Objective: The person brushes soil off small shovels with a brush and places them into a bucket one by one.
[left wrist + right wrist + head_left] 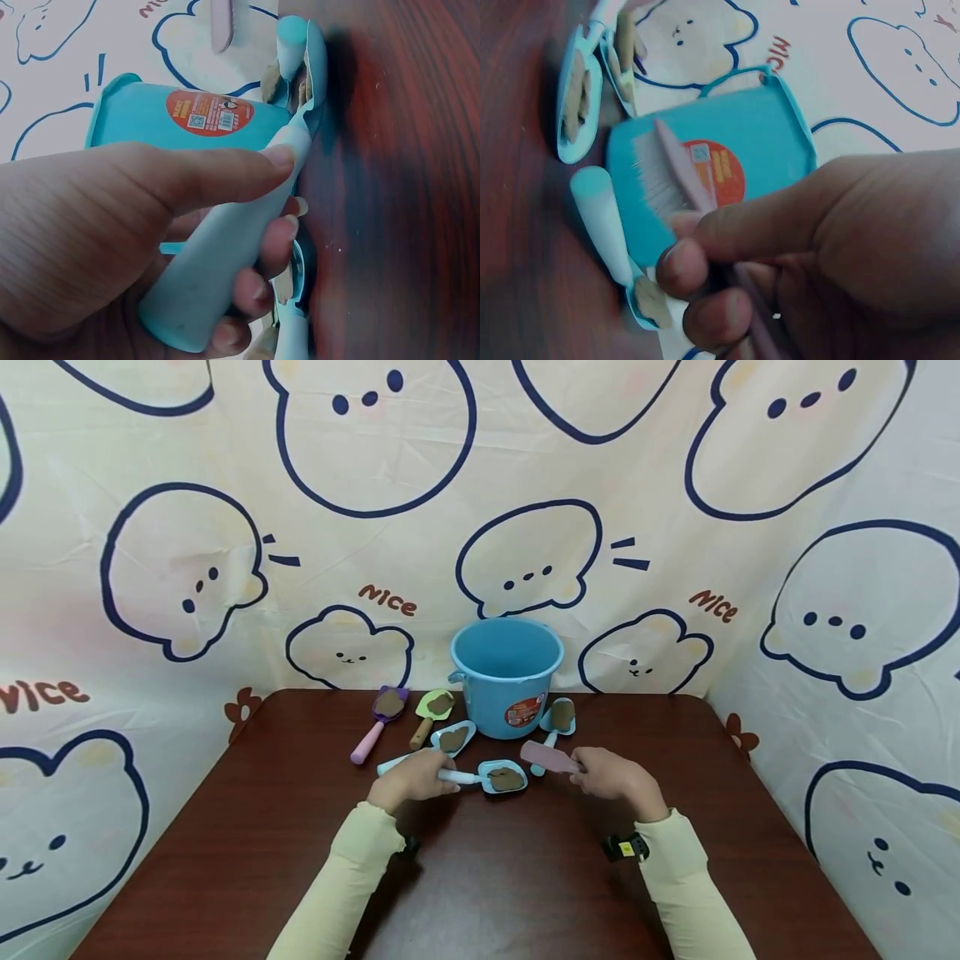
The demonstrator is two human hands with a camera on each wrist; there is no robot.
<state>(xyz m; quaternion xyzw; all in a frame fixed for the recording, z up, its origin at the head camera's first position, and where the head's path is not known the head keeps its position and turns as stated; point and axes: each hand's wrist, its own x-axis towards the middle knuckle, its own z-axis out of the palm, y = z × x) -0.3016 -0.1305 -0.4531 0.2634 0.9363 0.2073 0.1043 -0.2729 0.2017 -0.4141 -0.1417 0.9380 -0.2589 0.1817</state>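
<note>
My left hand grips the pale blue handle of a toy shovel. Its blade points right, and a brown clay-like lump lies in it. In the left wrist view my thumb presses along the handle, with the fingers curled beneath. Between thumb and fingers, my right hand pinches a pink brush. The brush's white bristles show in the right wrist view, in front of the bucket. Brush and held shovel are apart, the brush to the right.
A blue bucket stands at the table's back edge. Left of it lie a purple scoop and a green scoop. Other blue shovels lie behind my left hand and right of the bucket, each bearing brown material. A patterned cloth hangs behind.
</note>
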